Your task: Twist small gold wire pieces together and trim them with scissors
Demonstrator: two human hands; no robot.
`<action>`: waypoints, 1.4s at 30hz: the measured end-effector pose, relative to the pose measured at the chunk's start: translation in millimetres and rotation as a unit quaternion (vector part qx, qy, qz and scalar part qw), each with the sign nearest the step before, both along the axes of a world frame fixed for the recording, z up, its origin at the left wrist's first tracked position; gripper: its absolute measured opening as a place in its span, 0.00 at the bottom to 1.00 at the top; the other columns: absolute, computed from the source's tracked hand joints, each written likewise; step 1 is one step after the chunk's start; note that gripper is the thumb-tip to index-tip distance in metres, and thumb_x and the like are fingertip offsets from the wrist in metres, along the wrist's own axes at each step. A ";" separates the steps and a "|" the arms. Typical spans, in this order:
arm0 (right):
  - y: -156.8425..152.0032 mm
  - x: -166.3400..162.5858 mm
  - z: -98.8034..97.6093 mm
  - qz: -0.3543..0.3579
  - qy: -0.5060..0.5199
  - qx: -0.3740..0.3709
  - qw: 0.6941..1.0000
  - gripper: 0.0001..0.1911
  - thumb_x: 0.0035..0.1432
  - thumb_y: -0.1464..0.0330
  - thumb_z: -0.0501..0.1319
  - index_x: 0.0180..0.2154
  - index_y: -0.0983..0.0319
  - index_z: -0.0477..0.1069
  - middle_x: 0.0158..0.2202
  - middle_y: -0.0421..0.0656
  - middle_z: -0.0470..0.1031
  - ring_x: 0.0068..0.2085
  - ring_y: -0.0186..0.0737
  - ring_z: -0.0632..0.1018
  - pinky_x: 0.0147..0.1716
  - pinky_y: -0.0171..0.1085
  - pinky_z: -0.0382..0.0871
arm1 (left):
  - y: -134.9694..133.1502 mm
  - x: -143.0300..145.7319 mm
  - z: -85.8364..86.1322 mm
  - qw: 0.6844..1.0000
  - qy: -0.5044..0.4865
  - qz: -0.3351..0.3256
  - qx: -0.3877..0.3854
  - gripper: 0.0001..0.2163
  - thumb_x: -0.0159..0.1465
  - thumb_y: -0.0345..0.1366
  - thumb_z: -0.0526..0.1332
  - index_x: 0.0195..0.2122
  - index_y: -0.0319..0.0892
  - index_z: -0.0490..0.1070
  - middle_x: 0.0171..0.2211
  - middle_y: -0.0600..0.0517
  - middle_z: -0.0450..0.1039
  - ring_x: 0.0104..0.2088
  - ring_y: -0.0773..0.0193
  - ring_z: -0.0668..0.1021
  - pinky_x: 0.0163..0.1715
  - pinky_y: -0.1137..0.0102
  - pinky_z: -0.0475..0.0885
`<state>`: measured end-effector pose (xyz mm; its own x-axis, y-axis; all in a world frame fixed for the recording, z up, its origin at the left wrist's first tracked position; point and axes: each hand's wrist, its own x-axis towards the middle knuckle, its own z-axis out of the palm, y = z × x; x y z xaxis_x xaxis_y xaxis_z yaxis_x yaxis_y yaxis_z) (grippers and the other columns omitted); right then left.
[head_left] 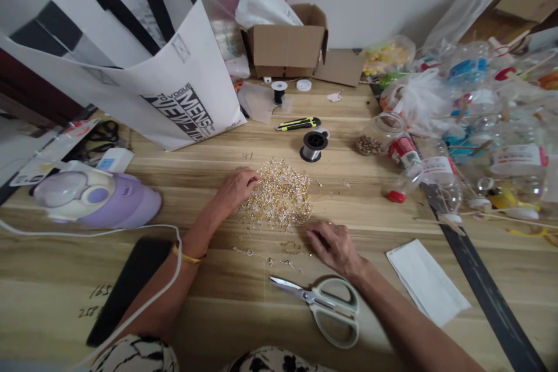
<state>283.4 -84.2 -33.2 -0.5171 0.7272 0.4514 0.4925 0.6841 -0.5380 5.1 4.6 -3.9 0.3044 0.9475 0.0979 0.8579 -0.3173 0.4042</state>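
Gold and silver bits point(281, 195) lie heaped at the frame's centre. The left hand point(238, 187) meets their left edge, the right hand point(335, 245) rests by their lower right; whether either's bent fingers pinch anything, I cannot tell. Scissors point(310, 296) lie lower centre.

Shows left hand point(238, 183) with curled fingers at left edge of pile point(281, 195) (tiny gold and silver bits, grip too small to tell). Has right hand point(333, 245) near lower right edge of pile, also curled. Shows chain point(285, 263) on table point(226, 314) below pile, scissors point(310, 296) below chain. Includes spool point(314, 146) and cutter point(299, 124) beyond pile. Also has bag point(187, 81) and purple device point(124, 200) at left, box point(285, 46) at back, bottles point(518, 157) at right, paper point(427, 282) right of right forearm.
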 end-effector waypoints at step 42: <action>0.1 -0.6 0.7 -0.005 0.001 0.012 1.000 0.05 0.65 0.71 0.53 0.38 0.61 0.67 0.28 0.41 0.76 0.25 0.33 0.74 0.26 0.31 0.66 | -21.3 -9.9 15.5 0.994 -0.081 0.015 -0.073 0.06 0.59 0.31 0.59 0.32 0.40 0.76 0.30 0.52 0.79 0.30 0.65 0.77 0.33 0.73 0.69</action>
